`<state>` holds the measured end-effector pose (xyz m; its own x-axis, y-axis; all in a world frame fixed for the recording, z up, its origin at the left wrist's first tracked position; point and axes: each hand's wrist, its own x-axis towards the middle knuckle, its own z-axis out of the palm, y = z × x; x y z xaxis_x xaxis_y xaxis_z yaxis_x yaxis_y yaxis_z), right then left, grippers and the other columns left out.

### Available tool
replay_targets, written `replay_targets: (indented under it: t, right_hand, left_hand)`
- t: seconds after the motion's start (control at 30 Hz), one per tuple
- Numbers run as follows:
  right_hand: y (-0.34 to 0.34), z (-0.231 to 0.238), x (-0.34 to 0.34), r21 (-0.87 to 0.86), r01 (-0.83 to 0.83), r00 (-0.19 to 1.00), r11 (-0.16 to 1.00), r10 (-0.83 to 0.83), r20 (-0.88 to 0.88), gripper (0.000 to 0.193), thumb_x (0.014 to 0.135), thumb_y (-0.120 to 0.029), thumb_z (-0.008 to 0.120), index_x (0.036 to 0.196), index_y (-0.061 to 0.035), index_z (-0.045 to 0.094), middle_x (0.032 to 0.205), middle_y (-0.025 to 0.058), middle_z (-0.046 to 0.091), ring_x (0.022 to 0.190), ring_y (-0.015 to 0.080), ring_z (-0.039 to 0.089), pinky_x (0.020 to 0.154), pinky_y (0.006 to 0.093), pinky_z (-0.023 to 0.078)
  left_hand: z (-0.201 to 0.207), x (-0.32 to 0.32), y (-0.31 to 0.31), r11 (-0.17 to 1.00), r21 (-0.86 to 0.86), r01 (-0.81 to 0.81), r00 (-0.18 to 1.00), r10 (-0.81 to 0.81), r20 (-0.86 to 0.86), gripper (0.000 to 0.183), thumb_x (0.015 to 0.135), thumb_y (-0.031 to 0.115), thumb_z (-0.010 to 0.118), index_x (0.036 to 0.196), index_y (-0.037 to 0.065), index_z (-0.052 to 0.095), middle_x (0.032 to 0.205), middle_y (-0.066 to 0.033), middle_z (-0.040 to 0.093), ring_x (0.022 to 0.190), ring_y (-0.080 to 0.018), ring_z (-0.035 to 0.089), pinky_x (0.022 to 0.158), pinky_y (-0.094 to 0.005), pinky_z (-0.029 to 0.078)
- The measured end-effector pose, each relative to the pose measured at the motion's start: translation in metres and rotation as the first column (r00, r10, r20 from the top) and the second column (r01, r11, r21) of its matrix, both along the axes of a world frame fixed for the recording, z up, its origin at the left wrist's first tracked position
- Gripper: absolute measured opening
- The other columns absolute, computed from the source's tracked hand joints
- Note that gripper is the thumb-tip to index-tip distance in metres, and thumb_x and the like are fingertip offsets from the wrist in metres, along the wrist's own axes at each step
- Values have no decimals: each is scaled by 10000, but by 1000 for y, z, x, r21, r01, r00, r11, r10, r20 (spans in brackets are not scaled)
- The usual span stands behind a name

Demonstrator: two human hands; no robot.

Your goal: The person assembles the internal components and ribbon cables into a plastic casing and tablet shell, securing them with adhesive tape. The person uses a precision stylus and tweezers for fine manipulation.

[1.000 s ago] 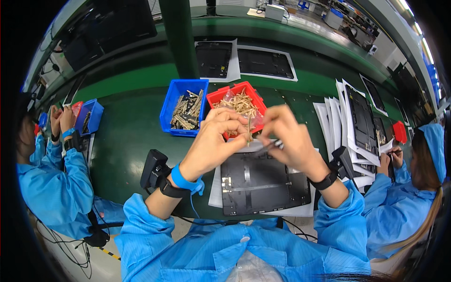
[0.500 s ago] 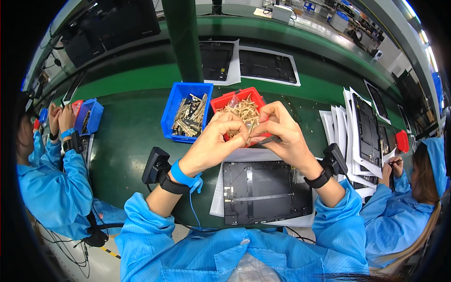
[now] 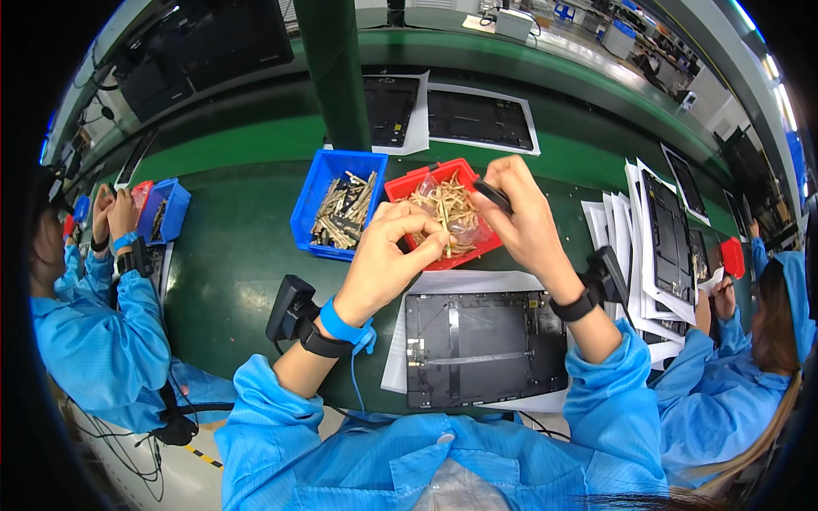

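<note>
Green bench [image 3: 226, 243] (red bin [image 3: 477, 252], blue bin [image 3: 336, 251])

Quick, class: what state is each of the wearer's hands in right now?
Left hand: closed, pinching a thin strip.
Right hand: closed, holding a dark tool.

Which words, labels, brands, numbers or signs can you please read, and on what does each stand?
No words or numbers can be read.
Thin strip, left hand: too small to tell.
Dark tool, right hand: no legible print.
Front black panel: pale patches, too small to read.
Rear-left black panel: yellow patch, too small to read.
Floor tape: stripes, no legible words.
</note>
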<state>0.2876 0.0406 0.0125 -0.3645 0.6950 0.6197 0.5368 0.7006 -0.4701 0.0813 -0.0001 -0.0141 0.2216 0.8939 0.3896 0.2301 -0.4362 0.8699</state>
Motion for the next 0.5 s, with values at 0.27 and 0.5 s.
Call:
replay_targets:
  t: [0.27,0.5]
  right_hand:
    - [-41,-7,-23,-70,-127,959,989,105,-262,283,729,26,744,1001,-47,718,983,107,586,880,235,643,710,331,543]
    - [-54,-13,-26,199,-25,977,980,66,-202,230,773,-70,768,997,-73,719,969,80,602,687,169,652,566,285,534]
  left_hand:
    - [-2,9,-15,961,226,-163,976,190,-103,78,755,138,733,812,85,732,817,-20,621,883,-217,511,805,-346,371]
    - [5,12,-26,924,361,-122,972,186,-147,86,750,101,717,830,69,715,891,-26,607,896,-225,512,787,-354,371]
